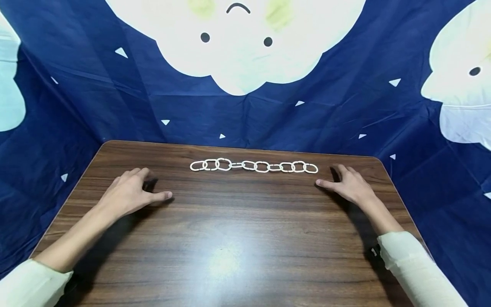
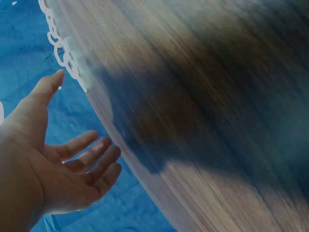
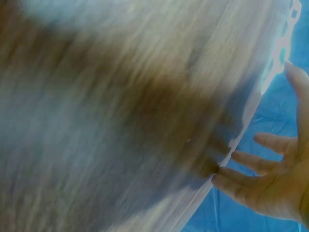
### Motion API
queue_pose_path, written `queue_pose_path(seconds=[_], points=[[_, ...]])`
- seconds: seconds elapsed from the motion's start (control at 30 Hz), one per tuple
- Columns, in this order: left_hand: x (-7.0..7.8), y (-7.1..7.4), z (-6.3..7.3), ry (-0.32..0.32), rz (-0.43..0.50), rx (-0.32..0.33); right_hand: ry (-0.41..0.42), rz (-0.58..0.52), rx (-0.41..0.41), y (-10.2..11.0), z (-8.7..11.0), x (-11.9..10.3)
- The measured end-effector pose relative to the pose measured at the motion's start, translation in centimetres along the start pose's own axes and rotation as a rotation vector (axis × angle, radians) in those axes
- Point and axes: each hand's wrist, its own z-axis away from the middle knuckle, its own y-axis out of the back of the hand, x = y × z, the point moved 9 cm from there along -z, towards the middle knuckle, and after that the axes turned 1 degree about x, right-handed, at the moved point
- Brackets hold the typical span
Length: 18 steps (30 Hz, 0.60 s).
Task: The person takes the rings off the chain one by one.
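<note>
A chain of several white oval links [image 1: 262, 166] lies stretched from left to right near the far edge of the wooden table. My left hand [image 1: 128, 192] hovers to the left of the chain, thumb spread from loosely bent fingers, with nothing held. To the right of the chain, my right hand [image 1: 350, 183] has its thumb pointing toward the last link, and it holds nothing either. In the left wrist view the chain [image 2: 59, 46] shows beyond the left thumb. The right wrist view has the chain [image 3: 282, 46] by the right thumb tip.
The brown wood-grain table [image 1: 215, 213] has rounded far corners and a bright light reflection at its middle. Dark blue cloth [image 1: 134, 98] with white clouds and small triangles hangs behind and along both sides. Pale sleeves [image 1: 418, 264] cover the forearms.
</note>
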Motion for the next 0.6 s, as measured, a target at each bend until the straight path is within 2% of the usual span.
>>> queue_pose_path(seconds=[0.27, 0.6], points=[[1.0, -0.7, -0.3, 0.005, 0.013, -0.058, 0.002, -0.033, 0.009, 0.5, -0.3, -0.4], [1.7, -1.6, -0.3, -0.015, 0.022, -0.068, 0.027, -0.044, 0.033, 0.5, -0.1, -0.5]])
